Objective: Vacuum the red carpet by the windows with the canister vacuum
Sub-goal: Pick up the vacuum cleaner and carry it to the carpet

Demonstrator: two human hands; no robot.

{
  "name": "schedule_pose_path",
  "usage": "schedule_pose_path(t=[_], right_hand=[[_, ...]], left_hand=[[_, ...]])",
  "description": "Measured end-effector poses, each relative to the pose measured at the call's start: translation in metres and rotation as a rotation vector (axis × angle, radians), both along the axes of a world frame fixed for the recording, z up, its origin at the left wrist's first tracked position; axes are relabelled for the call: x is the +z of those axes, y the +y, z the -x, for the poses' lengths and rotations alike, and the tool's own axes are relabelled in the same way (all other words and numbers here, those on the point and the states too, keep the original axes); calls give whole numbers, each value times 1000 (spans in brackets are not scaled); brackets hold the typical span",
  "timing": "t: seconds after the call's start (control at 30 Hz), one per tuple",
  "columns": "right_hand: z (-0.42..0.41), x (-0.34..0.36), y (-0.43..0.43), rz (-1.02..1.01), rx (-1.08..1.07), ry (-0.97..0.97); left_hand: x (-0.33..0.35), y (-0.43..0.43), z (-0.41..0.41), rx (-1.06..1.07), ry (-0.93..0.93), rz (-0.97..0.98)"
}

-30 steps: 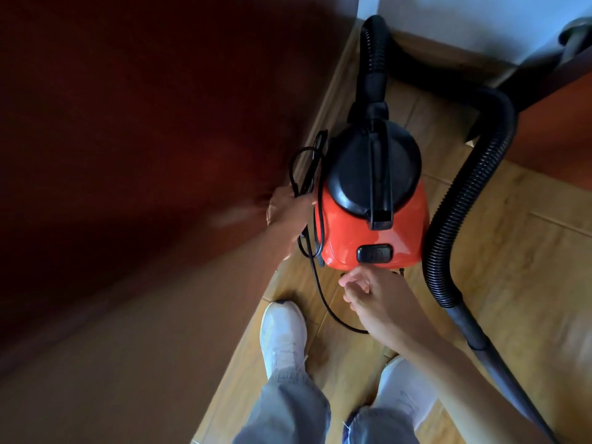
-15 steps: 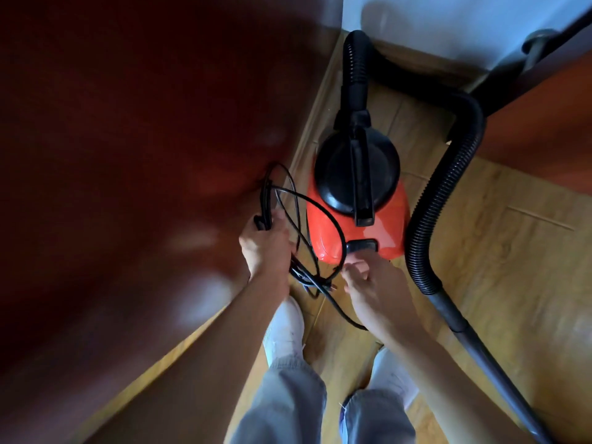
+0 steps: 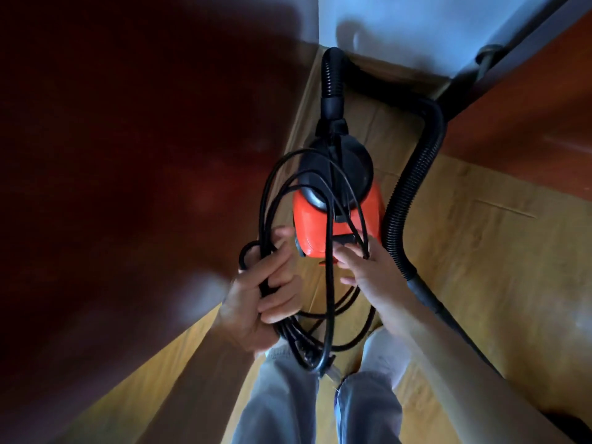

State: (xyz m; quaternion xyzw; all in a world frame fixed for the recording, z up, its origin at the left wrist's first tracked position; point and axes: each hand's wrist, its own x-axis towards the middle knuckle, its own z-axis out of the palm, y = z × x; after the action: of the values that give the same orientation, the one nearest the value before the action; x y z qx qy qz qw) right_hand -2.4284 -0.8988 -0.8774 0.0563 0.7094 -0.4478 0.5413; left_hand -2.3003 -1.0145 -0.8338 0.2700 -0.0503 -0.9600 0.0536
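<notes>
Red carpet (image 3: pixel 112 149): one, dark and blurred, filling the left of the scene from near to far. Left hand (image 3: pixel 256 302): one, right of the carpet edge, fingers curled tightly round a bundle of black power cord (image 3: pixel 298 347), thumb alongside. Power cord: one, gathered in several loose loops that rose over the vacuum and hung down to the knees. Trouser legs (image 3: pixel 278 405): two, grey, at the near edge. Canister vacuum (image 3: pixel 314 225): one, red body with black top, standing on the wooden floor (image 3: pixel 480 267) just right of the carpet, near the far wall (image 3: pixel 400 24). Right hand (image 3: pixel 371 274): one, fingers stretched forward, tips touching the near end of the canister by its black switch; cord strands crossed the fingers, and whether they pinched one could not be told. Hose (image 3: pixel 413 187): one, black, ribbed, arching from the far end of the canister round its right side toward the near right.
</notes>
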Motion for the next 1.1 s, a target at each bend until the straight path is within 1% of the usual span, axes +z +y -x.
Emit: schedule_pose_path(t=[0.03, 0.07, 0.1, 0.17, 0.2, 0.23, 0.3, 0.37, 0.4, 0.47, 0.53, 0.57, 0.67, 0.7, 0.73, 0.8, 0.87, 0.93, 0.97, 1.0, 1.03, 1.07, 1.1], right_hand=[[1, 3, -3, 24, -76, -111], [3, 7, -4, 60, -167, -202], [6, 10, -5, 87, -253, -238], [12, 13, -3, 112, -352, -168], [13, 14, -2, 124, -368, -139], [14, 17, -3, 121, -368, -139], [11, 20, -7, 66, -319, -143], [11, 21, -10, 8, -217, -121], [11, 22, -12, -18, -147, -92], [12, 24, -12, -71, -18, 1], [14, 23, -12, -46, 12, 93], [14, 23, -14, 3, 21, 137], [9, 22, -15, 71, 179, 323], [8, 23, -16, 94, 219, 350], [7, 25, -17, 119, 265, 389], [7, 28, -17, 137, 397, 561], [8, 23, -18, 120, 520, 731], [13, 15, -22, 88, 604, 786], [15, 12, -25, 106, 616, 760], [17, 14, -29, 160, 567, 701], [21, 15, -30, 237, 459, 628], [26, 19, -30, 297, 303, 560], [29, 21, -26, 306, 111, 514]], left_hand=[[0, 0, -1, 5, -9, -21], [-1, 1, 1, 26, -70, -13], [-3, 2, 5, 58, -191, 24], [-10, 1, 15, 117, -538, 154], [-14, 1, 20, 136, -677, 214], [-17, 2, 25, 146, -774, 255], [-21, 3, 34, 121, -910, 326], [-19, 5, 45, 72, -994, 391], [-15, 5, 51, 50, -1004, 398], [-6, 7, 61, -27, -960, 347], [3, 8, 67, -125, -884, 302], [5, 8, 69, -168, -859, 316], [10, 5, 76, -289, -761, 428], [8, 4, 80, -326, -755, 478], [7, 3, 85, -352, -782, 523], [1, 1, 93, -327, -886, 575], [-2, 0, 99, -248, -957, 546], [-6, -3, 103, -177, -1001, 517], [-7, -5, 106, -162, -1009, 517], [-9, -7, 110, -162, -1001, 521], [-12, -9, 116, -176, -983, 537], [-16, -10, 122, -202, -971, 577], [-22, -10, 127, -228, -976, 653]])
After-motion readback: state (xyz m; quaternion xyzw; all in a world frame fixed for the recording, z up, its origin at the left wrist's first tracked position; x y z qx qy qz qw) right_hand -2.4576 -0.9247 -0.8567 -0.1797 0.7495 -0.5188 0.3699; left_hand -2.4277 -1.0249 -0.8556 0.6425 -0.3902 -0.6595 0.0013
